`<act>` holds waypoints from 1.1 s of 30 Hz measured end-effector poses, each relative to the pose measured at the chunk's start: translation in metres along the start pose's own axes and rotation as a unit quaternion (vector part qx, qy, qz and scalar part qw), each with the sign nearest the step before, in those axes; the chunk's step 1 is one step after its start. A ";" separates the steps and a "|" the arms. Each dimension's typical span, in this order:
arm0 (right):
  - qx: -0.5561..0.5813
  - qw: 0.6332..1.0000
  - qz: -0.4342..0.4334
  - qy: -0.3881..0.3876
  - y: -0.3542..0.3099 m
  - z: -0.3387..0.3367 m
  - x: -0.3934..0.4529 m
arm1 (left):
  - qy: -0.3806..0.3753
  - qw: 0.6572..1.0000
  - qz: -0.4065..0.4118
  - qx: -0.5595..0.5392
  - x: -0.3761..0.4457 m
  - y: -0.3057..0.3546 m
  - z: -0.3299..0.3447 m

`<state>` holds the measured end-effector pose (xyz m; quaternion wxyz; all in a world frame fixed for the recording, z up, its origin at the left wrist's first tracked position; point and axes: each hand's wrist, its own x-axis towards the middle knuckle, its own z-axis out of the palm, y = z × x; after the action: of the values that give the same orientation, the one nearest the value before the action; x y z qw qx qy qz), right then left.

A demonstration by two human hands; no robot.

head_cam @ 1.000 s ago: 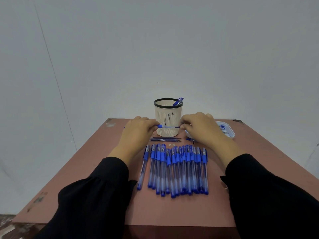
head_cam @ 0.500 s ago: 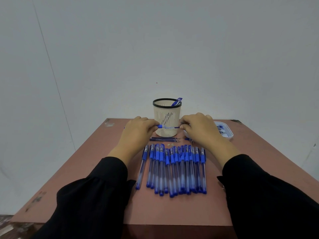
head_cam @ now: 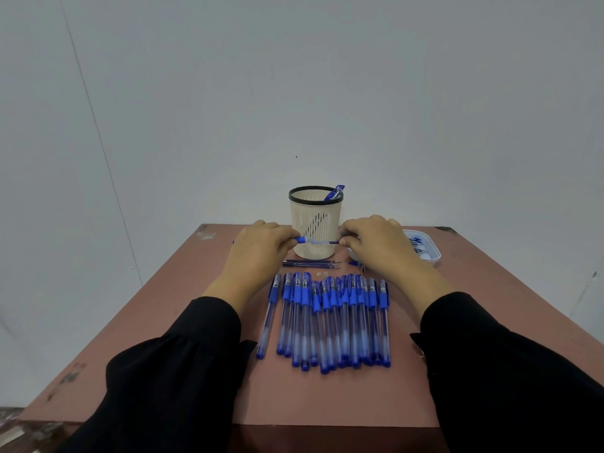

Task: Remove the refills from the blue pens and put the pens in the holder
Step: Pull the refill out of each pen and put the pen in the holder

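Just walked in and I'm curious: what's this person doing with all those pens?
The person holds one blue pen crosswise in front of the mesh holder, left hand at one end, right hand at the other, apparently taking it apart. Loose refills lie just below. A row of pens waits on the table; one pen sits in the holder.

No text or label can be read.
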<state>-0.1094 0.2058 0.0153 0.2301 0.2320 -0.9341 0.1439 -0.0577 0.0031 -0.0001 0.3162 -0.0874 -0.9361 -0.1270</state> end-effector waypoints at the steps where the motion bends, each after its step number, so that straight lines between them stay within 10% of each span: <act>1: -0.002 1.000 -0.002 -0.003 0.000 0.000 0.000 | 0.001 1.000 -0.001 0.002 0.000 -0.001 0.000; 33: 0.008 1.000 0.011 0.004 -0.001 -0.001 -0.001 | -0.011 1.000 0.011 -0.003 0.001 -0.002 0.001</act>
<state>-0.1077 0.2057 0.0163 0.2307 0.2235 -0.9342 0.1552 -0.0592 0.0021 -0.0011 0.3071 -0.1002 -0.9380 -0.1254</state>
